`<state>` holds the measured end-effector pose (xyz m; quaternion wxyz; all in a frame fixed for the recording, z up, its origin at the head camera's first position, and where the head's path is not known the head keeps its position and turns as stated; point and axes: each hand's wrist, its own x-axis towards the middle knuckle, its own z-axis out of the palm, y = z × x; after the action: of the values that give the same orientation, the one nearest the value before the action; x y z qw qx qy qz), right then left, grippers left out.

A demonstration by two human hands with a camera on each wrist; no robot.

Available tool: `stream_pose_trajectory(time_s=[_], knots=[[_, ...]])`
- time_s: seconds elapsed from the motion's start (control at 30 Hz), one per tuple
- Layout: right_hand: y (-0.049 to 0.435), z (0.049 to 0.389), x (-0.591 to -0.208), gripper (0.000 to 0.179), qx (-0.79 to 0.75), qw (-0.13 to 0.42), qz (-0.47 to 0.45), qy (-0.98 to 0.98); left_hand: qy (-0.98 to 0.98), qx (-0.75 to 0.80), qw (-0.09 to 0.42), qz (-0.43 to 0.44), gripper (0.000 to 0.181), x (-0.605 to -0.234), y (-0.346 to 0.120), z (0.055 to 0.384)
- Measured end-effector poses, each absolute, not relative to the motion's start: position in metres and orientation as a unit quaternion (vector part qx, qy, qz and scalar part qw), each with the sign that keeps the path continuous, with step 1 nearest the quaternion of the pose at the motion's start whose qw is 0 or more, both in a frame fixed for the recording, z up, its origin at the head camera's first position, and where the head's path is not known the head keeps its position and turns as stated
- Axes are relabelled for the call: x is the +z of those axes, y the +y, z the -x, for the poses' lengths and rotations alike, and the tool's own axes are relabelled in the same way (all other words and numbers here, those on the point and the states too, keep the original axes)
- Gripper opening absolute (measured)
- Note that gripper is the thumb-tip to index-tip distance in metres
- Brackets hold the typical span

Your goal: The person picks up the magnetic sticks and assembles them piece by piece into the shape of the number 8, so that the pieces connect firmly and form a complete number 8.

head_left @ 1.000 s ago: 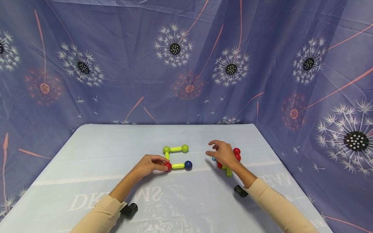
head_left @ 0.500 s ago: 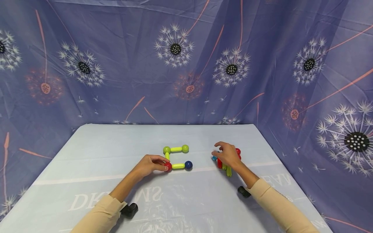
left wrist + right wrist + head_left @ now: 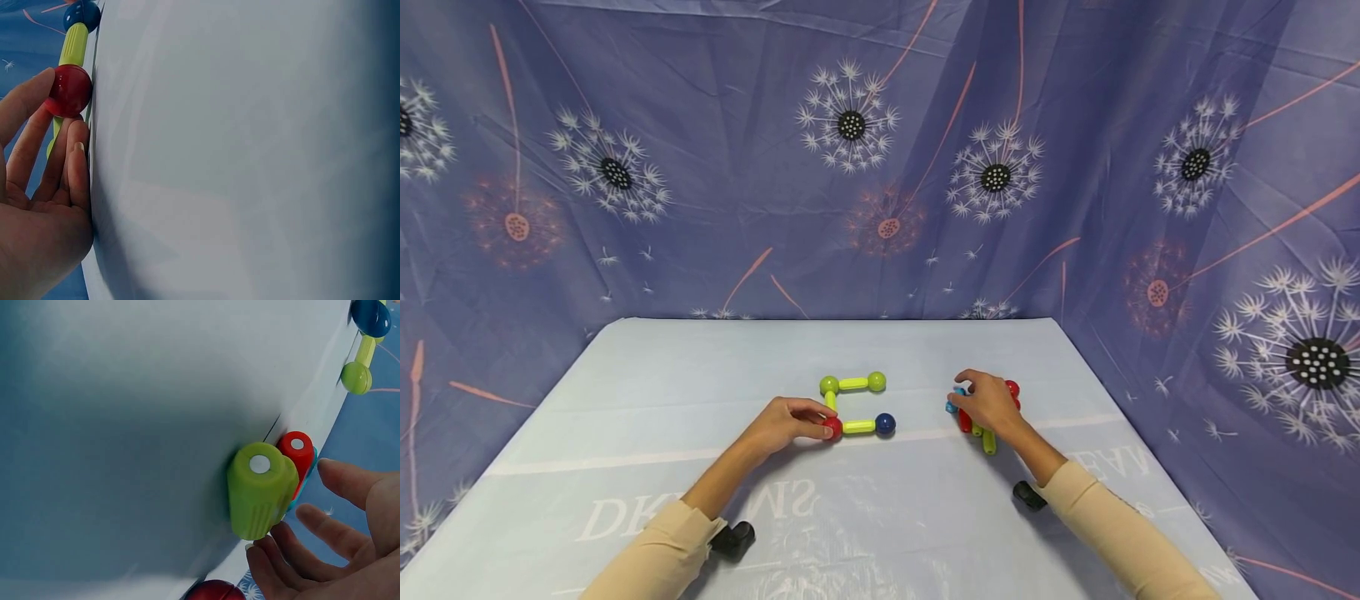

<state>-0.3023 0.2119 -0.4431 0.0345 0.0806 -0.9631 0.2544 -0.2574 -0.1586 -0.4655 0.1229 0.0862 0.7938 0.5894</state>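
My left hand (image 3: pixel 786 423) pinches a red ball (image 3: pixel 832 428) between thumb and fingers; the left wrist view shows this red ball (image 3: pixel 70 91) up close. From it a lime rod (image 3: pixel 859 427) runs to a dark blue ball (image 3: pixel 885 424). Another lime rod (image 3: pixel 831 400) leads back to a green ball (image 3: pixel 829 385), joined by a third rod to a second green ball (image 3: pixel 877 382). My right hand (image 3: pixel 988 402) hovers over a pile of rods, fingers spread, thumb close to a light blue rod (image 3: pixel 952 407). Beside it lie a red rod (image 3: pixel 297 456) and green rods (image 3: pixel 256 487).
A red ball (image 3: pixel 1012 389) shows behind my right hand; the hand hides part of the pile. The pale-clothed table (image 3: pixel 880 517) ends at a purple dandelion-print curtain (image 3: pixel 737 167). Black wrist cameras are strapped at both cuffs.
My right hand has moved right and down onto the pile, its thumb and fingers coming to the light blue rod. My left hand stays on the red ball.
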Motion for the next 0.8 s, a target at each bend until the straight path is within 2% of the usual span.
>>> stream_pose_trajectory(time_s=[0.8], knots=[[0.2035, 0.3043, -0.4462, 0.040, 0.260, 0.008, -0.071, -0.963, 0.796, 0.587, 0.129, -0.069, 0.034, -0.4667, -0.1577, 0.2575]])
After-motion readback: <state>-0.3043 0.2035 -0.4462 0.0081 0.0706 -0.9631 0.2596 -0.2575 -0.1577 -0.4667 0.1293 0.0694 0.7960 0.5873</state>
